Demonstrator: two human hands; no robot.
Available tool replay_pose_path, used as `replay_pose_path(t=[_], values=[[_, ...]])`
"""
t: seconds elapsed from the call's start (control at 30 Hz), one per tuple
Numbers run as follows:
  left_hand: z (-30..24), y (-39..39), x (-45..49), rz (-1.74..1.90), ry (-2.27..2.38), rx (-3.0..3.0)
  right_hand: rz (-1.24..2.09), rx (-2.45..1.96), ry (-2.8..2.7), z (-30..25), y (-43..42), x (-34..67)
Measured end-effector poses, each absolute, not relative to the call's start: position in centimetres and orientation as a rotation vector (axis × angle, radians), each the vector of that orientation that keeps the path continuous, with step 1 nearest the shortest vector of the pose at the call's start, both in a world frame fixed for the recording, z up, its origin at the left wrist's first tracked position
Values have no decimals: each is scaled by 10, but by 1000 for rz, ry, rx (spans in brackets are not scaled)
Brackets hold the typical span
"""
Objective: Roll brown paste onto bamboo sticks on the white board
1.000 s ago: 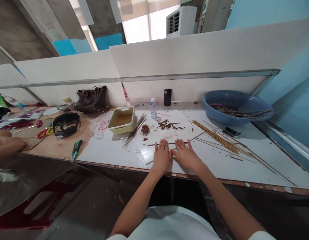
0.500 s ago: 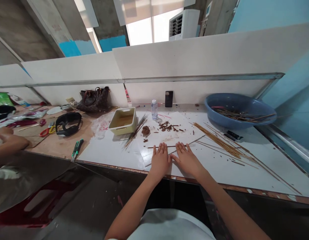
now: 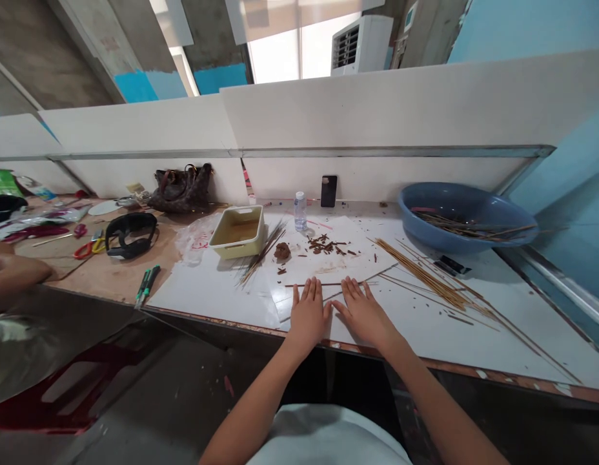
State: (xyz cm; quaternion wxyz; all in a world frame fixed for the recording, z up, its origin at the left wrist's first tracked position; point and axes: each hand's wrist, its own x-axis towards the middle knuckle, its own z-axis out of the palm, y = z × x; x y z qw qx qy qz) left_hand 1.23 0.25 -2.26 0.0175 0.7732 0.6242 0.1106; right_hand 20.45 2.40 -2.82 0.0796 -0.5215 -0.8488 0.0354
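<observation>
My left hand (image 3: 308, 313) and my right hand (image 3: 362, 311) lie flat, side by side, near the table's front edge. Their fingers are stretched out, and the thumbs nearly meet. Under the fingertips runs a thin dark brown stick (image 3: 294, 285), partly covered by both hands. Below it, a flat sheet or board (image 3: 281, 309) shows at the left hand's side. Beyond the hands are a lump of brown clay-like paste (image 3: 282, 252) and a scatter of small brown pieces (image 3: 323, 245). A bundle of thin tan sticks (image 3: 420, 274) lies right of my right hand.
A cream tub of brownish liquid (image 3: 239, 250) stands left beside thin dark sticks (image 3: 263, 255). Behind are a clear bottle (image 3: 300, 212) and a phone (image 3: 328, 191). A blue basin (image 3: 425, 236) holds sticks at right. Green-handled cutters (image 3: 147, 284) lie left, near another person's arm (image 3: 19, 271).
Both hands stay flat on the stick, with hardly any shift. The camera view has moved slightly. The other person's arm at far left has drawn a little further left.
</observation>
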Motion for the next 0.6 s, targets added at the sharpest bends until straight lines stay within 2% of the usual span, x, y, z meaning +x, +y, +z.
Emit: replay_pose_path(t=[0.3,0.6], values=[[-19,-9,9,429,1897,2400,-119,-1496,-2316,-30,51,273],[-10,10,10,632,1896,2418,89,-1420,-2201,-31,61,284]])
